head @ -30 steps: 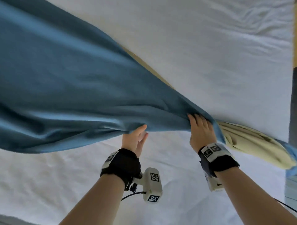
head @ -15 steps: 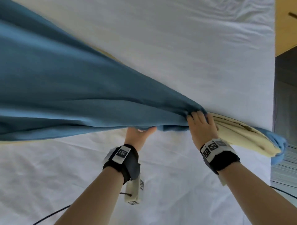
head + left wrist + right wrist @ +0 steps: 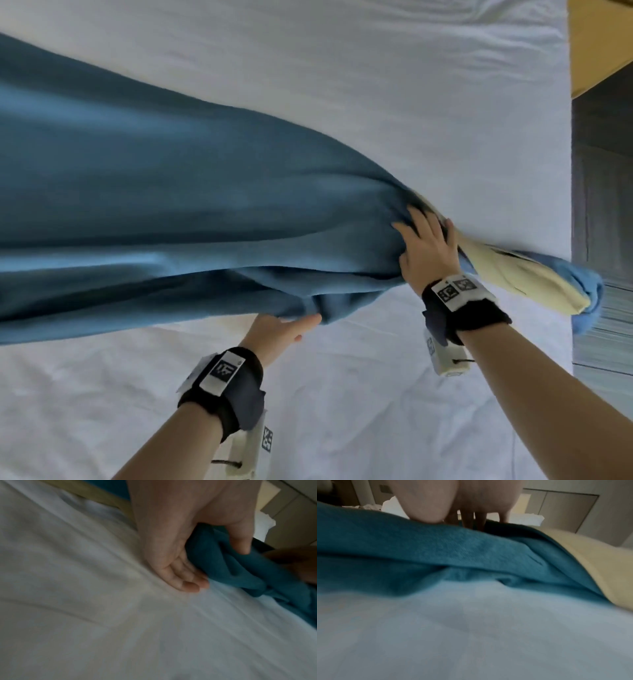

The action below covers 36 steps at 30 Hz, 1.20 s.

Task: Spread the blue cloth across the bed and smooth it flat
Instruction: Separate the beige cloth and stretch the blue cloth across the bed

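Observation:
The blue cloth (image 3: 178, 205) lies slanted across the white bed (image 3: 376, 85), wide at the left and gathered into a bunch at the right. Its cream underside (image 3: 534, 284) trails past the bunch to the bed's right edge. My right hand (image 3: 424, 246) grips the bunch from above, thumb on the near side of a fold (image 3: 471, 545) and fingers (image 3: 471, 519) behind it. My left hand (image 3: 291, 329) is under the near edge of the cloth. The left wrist view shows the left hand (image 3: 218, 566) pinching a fold of the blue cloth (image 3: 231, 566) between thumb and fingers.
The bed's right edge runs down the right side, with grey floor (image 3: 603, 205) beyond it and a wooden panel (image 3: 596, 41) at the top right. Wrinkled white sheet (image 3: 102, 394) spreads in front of my arms. Cabinet doors (image 3: 565, 509) stand across the room.
The cloth has come down from a lifted, billowing sheet to lie lower over the bed. Both hands have moved forward and to the right with it.

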Tool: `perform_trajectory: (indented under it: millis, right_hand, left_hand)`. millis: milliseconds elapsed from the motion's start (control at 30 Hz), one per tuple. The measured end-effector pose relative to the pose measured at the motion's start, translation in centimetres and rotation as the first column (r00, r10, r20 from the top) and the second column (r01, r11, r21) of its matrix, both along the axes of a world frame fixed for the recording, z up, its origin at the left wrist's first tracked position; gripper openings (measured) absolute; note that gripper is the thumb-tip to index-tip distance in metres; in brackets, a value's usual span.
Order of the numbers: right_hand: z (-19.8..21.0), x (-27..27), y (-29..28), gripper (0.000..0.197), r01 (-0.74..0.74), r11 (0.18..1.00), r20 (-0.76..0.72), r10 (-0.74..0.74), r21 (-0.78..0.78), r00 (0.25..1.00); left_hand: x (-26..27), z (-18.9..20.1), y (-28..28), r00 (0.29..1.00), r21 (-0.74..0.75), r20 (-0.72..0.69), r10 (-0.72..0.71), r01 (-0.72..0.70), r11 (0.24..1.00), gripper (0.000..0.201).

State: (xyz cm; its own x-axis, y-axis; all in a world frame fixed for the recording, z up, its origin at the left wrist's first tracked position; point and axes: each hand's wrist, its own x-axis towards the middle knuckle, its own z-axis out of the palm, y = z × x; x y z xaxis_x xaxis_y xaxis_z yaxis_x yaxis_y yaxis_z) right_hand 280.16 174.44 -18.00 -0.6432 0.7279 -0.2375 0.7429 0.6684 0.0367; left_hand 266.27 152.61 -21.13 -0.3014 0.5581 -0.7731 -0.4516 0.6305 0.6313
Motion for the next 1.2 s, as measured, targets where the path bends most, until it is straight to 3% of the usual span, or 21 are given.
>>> perform_trajectory:
  millis: [100, 167, 233, 300, 367, 467, 567, 633, 733, 867, 933, 1033, 1100, 1200]
  right_hand:
    - [-0.2, 4.2, -1.5, 0.045, 0.102, 0.993, -0.277, -0.080, 0.066, 0.957]
    - [-0.3, 6.8, -1.5, 0.040, 0.284, 0.958, -0.388, -0.248, 0.037, 0.887]
    - [-0.4, 9.1, -0.6, 0.043, 0.475, 0.878, -0.380, -0.457, -0.052, 0.804]
    - [-0.7, 10.7, 0.5, 0.054, 0.566, 0.817, -0.263, -0.574, -0.113, 0.775]
    - [-1.1, 11.6, 1.5, 0.066, 0.517, 0.847, -0.154, -0.530, -0.122, 0.834]
    - [-1.8, 12.1, 3.1, 0.074, 0.398, 0.913, -0.067, -0.404, -0.093, 0.912]
    - [-2.9, 13.1, 4.6, 0.060, 0.327, 0.943, -0.074, -0.332, -0.065, 0.941]
    - [-3.5, 13.7, 5.4, 0.047, 0.299, 0.953, -0.120, -0.303, -0.050, 0.945]
    - [-3.7, 14.8, 6.5, 0.033, 0.244, 0.968, -0.200, -0.250, -0.056, 0.947]
    - [-2.3, 16.4, 9.1, 0.025, 0.209, 0.947, -0.264, -0.273, -0.245, 0.925]
    - [-1.3, 16.9, 10.1, 0.023, 0.170, 0.941, -0.235, -0.243, -0.293, 0.941]
    - [-0.3, 18.4, 10.5, 0.021, 0.089, 0.981, -0.181, -0.121, -0.173, 0.976]
    - [-0.3, 20.0, 10.8, 0.023, 0.171, 0.980, -0.080, -0.179, -0.099, 0.981]
    - [-0.5, 21.2, 10.4, 0.034, 0.400, 0.894, 0.037, -0.401, -0.202, 0.915]
  left_hand:
    - [2.1, 0.3, 2.5, 0.998, 0.059, -0.031, -0.053, 0.054, 0.997, 0.039]
    - [3.8, 0.4, 4.3, 0.994, 0.064, -0.040, -0.101, 0.104, 0.993, 0.036]
    - [5.6, 0.5, 6.3, 0.995, 0.061, 0.023, -0.093, 0.091, 0.994, 0.037]
    - [7.3, 0.9, 8.1, 0.997, 0.102, 0.070, -0.027, 0.019, 0.995, 0.039]
    - [8.6, 1.1, 9.7, 0.998, 0.145, 0.052, 0.030, -0.037, 0.989, 0.028]
    - [10.1, 0.7, 11.7, 0.996, 0.132, -0.051, 0.071, -0.064, 0.989, 0.027]
    - [12.1, 0.2, 13.8, 0.973, 0.060, -0.213, 0.092, -0.081, 0.995, 0.036]
    - [13.4, 0.0, 14.8, 0.957, 0.064, -0.246, 0.155, -0.144, 0.988, 0.029]
    - [14.9, 0.0, 15.6, 0.926, 0.096, -0.171, 0.336, -0.324, 0.941, 0.011]
    - [15.0, 0.4, 15.0, 0.814, 0.027, 0.068, 0.576, -0.579, 0.815, 0.020]
    - [14.3, 1.0, 14.2, 0.794, 0.051, 0.090, 0.602, -0.607, 0.793, 0.024]
    - [13.0, 1.6, 12.8, 0.821, 0.073, -0.008, 0.571, -0.569, 0.819, 0.020]
    - [12.3, 1.6, 12.3, 0.831, 0.054, -0.073, 0.551, -0.548, 0.835, 0.022]
    - [12.5, 1.1, 12.3, 0.856, 0.035, -0.030, 0.517, -0.516, 0.856, 0.023]
